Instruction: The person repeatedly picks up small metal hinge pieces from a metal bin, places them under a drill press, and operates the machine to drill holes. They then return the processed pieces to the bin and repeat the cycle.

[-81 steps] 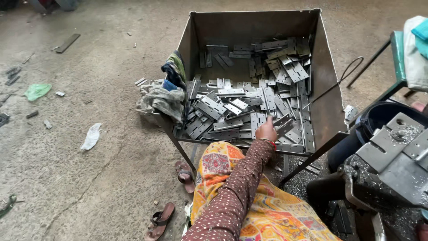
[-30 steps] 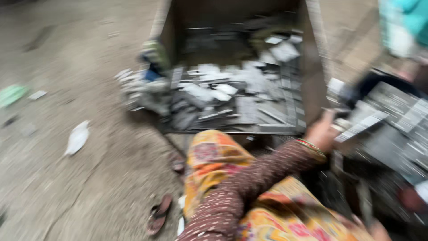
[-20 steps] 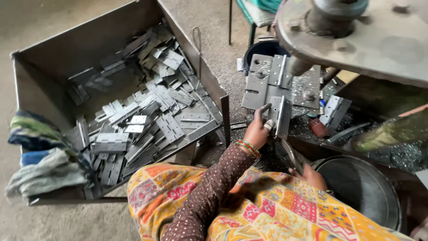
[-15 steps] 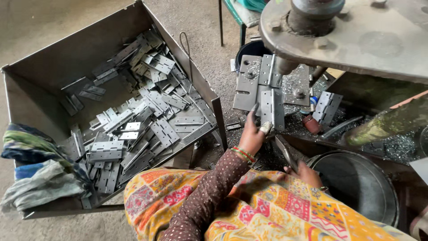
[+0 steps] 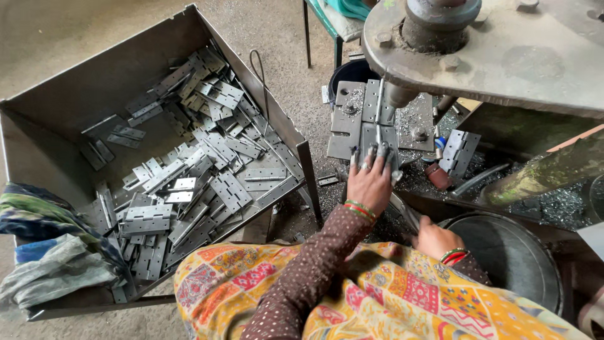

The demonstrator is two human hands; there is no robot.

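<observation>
A: Hinge [image 5: 376, 135] where?
B: On press bed [image 5: 352, 119], under ram [image 5: 396, 94]. Left hand [image 5: 370, 179] flat on it, fingers spread, pressing down.
A: Right hand [image 5: 436, 238]?
B: Closed round lever [image 5: 402, 211], grip half hidden.
A: Doing it well?
B: Probably seat flush, keep fingertips clear of ram. Bin [image 5: 56, 119] of hinges well left.
</observation>
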